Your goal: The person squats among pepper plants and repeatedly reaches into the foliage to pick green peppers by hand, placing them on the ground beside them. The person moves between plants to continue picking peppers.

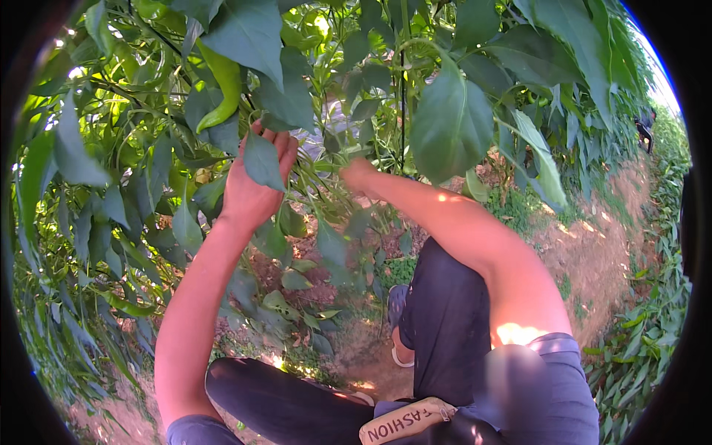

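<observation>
My left hand [256, 189] reaches up into a pepper plant, fingers raised just below a long light-green pepper [225, 92]. A leaf [263, 161] lies across those fingers and hides what they touch. To the right, my right hand [357, 173] is bent inward among thin green stems at the plant's middle. It is blurred and its fingertips are turned away, so a hold on the stems cannot be made out. A large broad leaf [453, 119] hangs above my right forearm.
Lower left, another green pepper [125, 305] hangs in dense foliage. A dark upright support [402, 111] stands among the stems. A dirt path [589, 256] runs along the right, with more plants [645, 334] beyond it. Far off stands a person [645, 130]. A pouch [409, 421] bearing writing rests at my waist.
</observation>
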A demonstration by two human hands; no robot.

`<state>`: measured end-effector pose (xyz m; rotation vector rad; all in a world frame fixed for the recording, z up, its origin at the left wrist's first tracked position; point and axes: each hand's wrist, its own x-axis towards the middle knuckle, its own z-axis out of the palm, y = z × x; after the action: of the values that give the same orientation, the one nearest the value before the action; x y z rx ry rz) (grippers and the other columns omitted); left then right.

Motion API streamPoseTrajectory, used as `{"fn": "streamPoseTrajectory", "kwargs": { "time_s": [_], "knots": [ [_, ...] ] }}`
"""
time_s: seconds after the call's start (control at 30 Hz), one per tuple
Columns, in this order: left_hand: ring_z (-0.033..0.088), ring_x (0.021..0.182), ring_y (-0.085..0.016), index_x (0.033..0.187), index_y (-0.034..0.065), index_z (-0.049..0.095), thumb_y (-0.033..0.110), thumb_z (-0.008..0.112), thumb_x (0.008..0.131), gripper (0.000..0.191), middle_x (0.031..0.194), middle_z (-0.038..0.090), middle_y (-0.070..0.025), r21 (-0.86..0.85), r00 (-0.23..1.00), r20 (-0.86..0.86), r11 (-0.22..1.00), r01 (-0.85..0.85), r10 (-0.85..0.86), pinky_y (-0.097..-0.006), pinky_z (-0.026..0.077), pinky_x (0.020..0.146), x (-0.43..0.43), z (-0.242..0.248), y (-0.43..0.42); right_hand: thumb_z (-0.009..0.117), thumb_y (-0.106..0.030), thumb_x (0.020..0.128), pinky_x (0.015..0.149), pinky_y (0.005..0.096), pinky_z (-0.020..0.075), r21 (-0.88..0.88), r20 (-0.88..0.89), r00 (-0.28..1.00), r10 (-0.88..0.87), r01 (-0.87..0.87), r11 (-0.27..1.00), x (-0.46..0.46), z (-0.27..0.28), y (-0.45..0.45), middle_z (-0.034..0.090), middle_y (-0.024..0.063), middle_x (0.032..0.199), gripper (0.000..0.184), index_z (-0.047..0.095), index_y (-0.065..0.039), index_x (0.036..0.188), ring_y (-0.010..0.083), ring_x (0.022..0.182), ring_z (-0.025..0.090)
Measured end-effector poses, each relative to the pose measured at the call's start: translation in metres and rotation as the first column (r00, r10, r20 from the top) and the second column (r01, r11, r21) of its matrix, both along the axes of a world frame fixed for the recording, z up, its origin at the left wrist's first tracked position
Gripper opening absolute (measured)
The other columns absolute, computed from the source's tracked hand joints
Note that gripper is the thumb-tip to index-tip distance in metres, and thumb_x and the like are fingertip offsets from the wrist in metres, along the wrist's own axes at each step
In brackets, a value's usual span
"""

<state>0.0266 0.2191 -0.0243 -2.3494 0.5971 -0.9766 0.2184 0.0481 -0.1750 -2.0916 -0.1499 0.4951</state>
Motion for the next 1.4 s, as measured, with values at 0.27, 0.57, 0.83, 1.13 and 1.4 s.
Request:
{"fn": "streamPoseTrajectory", "kwargs": {
  "time_s": [0.27,0.57,0.83,1.13,1.4],
  "knots": [
    [0.054,0.145,-0.042,0.143,0.0021,0.063,0.015,0.071,0.088,0.057,0.148,0.059,-0.0226,0.082,0.994,0.065,0.992,-0.093,0.087,-0.051,0.052,0.112,0.012,-0.01,0.013,0.058,-0.026,0.112,0.103,0.0532,0.0523,-0.183,0.627,0.683,0.375,-0.339,0.923,-0.182,0.129,-0.101,0.069,0.0296,0.121,0.036,0.058,0.003,0.135,0.0478,0.117,0.066],
    [0.063,0.135,-0.03,0.142,0.0048,0.064,0.019,0.073,0.088,0.057,0.131,0.072,-0.0131,-0.041,0.999,-0.019,0.998,-0.047,0.046,-0.0493,0.044,0.122,0.019,-0.021,0.013,0.055,-0.028,0.109,0.104,0.0583,0.0524,-0.501,0.003,0.823,0.568,-0.49,0.714,-0.259,-0.051,-0.385,0.07,0.0306,0.131,0.048,0.054,-0.01,0.154,0.0479,0.121,0.067],
    [0.055,0.144,-0.037,0.147,0.0069,0.06,0.008,0.068,0.089,0.059,0.157,0.056,-0.0184,-0.091,0.985,-0.166,0.993,-0.069,0.054,-0.0534,0.044,0.124,-0.011,0.002,-0.021,0.07,-0.035,0.108,0.054,0.0291,0.0388,-0.11,-0.682,0.721,0.122,-0.266,0.958,-0.253,-0.181,-0.486,0.054,-0.0049,0.075,0.023,0.068,-0.013,0.103,0.0085,0.062,0.047],
    [0.052,0.146,-0.039,0.135,0.0028,0.068,0.003,0.07,0.079,0.056,0.148,0.06,-0.0189,-0.399,0.965,-0.16,0.908,0.129,-0.208,-0.0556,0.039,0.128,-0.084,-0.067,-0.022,0.07,-0.031,0.101,0.074,0.0405,0.0538,-0.566,-0.074,0.969,0.236,-0.235,0.79,0.055,-0.073,-0.347,0.071,0.0109,0.098,0.038,0.071,-0.006,0.131,0.0264,0.083,0.065],
    [0.054,0.144,-0.038,0.138,0.0052,0.067,0.002,0.071,0.081,0.058,0.15,0.058,-0.0164,-0.504,0.916,-0.343,0.864,0.007,-0.207,-0.0545,0.045,0.122,-0.106,-0.092,-0.011,0.071,-0.031,0.094,0.087,0.0516,0.0578,-0.549,0.649,0.668,0.363,0.081,0.832,0.064,-0.086,-0.243,0.074,0.0238,0.107,0.04,0.073,-0.002,0.122,0.0444,0.097,0.07]
  ]
}}
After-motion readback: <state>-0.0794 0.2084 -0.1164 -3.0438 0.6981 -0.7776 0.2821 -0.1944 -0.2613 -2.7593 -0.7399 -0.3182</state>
